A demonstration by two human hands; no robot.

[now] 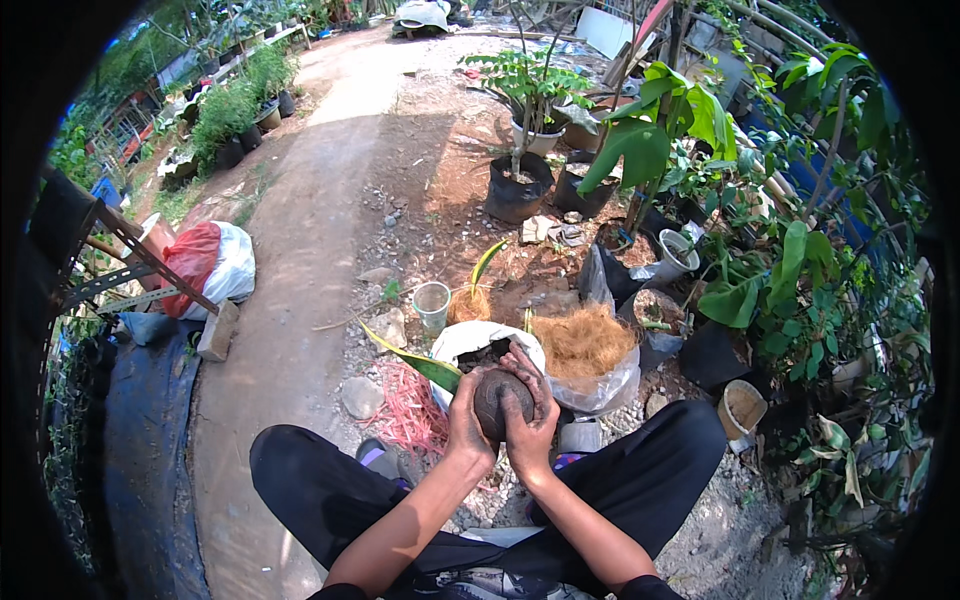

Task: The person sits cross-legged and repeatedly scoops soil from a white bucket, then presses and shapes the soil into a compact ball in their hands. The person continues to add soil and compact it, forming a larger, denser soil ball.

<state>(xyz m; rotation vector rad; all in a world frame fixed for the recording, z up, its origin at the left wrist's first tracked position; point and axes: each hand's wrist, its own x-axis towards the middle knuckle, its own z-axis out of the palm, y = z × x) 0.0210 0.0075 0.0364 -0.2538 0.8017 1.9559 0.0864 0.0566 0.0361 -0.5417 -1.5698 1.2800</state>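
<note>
Both of my hands cup a round ball of dark soil (504, 405) from its two sides, low in the middle of the view. My left hand (468, 416) is on its left side, my right hand (531, 412) on its right, with soil on the fingers. A green pointed leaf with a yellow edge (420, 365) reaches out to the left from beside my left hand; its base is hidden. Just beyond the ball stands a white sack (459, 337) with dark soil inside. A clear bag of brown coconut fibre (581, 346) is to its right.
A clear plastic cup (431, 304) stands beyond the sack, beside a fibre-wrapped ball with a leaf (470, 306). Pink plastic strips (409, 409) lie at the left by a stone (362, 397). Black planter bags (519, 196) and potted plants line the right. A dirt path (277, 300) runs along the left.
</note>
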